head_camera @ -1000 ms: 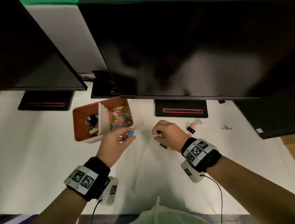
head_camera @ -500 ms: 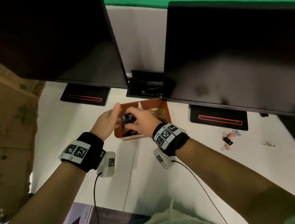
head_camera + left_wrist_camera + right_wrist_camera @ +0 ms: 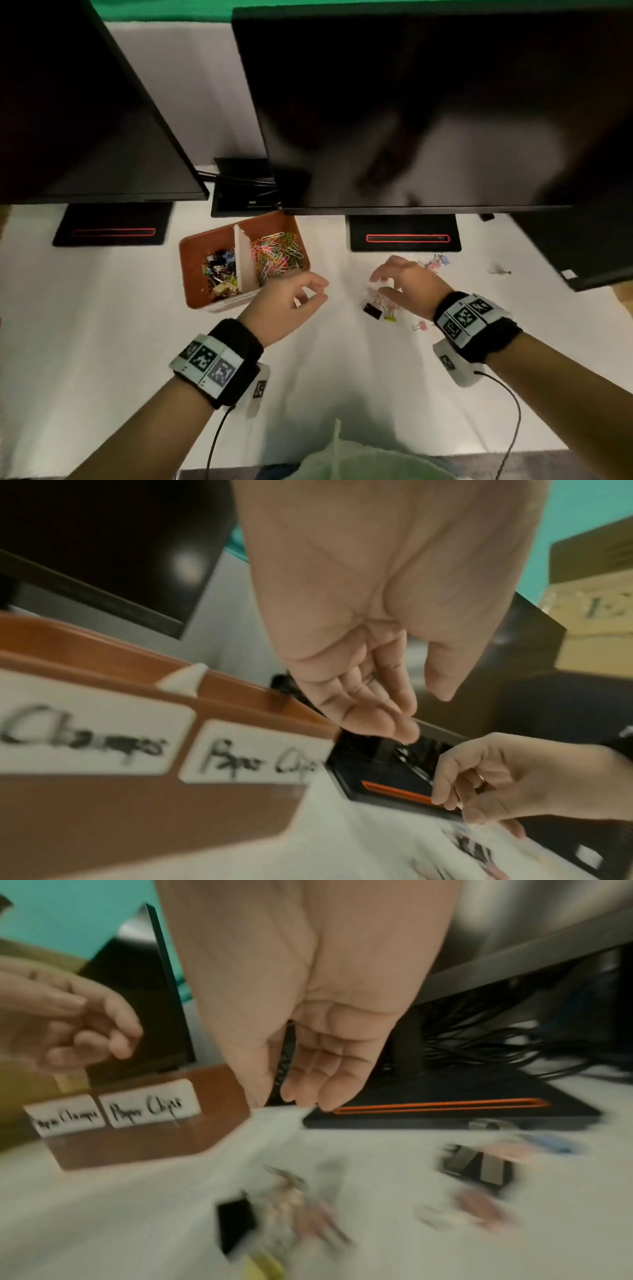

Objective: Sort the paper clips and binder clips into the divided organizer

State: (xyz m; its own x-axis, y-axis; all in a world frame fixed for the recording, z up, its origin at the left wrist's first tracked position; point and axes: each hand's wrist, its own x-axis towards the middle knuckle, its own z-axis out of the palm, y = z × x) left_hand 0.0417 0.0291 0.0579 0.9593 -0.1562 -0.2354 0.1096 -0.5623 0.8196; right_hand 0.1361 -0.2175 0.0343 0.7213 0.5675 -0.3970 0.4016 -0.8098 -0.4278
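The brown divided organizer (image 3: 191,254) stands left of centre, labelled on its front wall (image 3: 137,804). Binder clips (image 3: 221,271) fill its left compartment and coloured paper clips (image 3: 278,254) its right. My left hand (image 3: 323,290) hovers just right of the organizer, fingers loosely curled and holding nothing. My right hand (image 3: 378,283) is spread open above a loose heap of binder clips (image 3: 381,305) on the white table. In the right wrist view the heap (image 3: 284,1213) is blurred below the straight fingers (image 3: 322,1091).
More binder clips (image 3: 435,264) lie beyond my right hand, and a pink one (image 3: 420,326) beside the wrist. A small stray item (image 3: 500,272) lies far right. Two dark monitors overhang the table, with their black bases (image 3: 404,238) behind the work area.
A second ago each hand pinched a clip. Half a second ago both were over the organizer's left compartment. Now both have drawn back empty, the right one to the loose heap.
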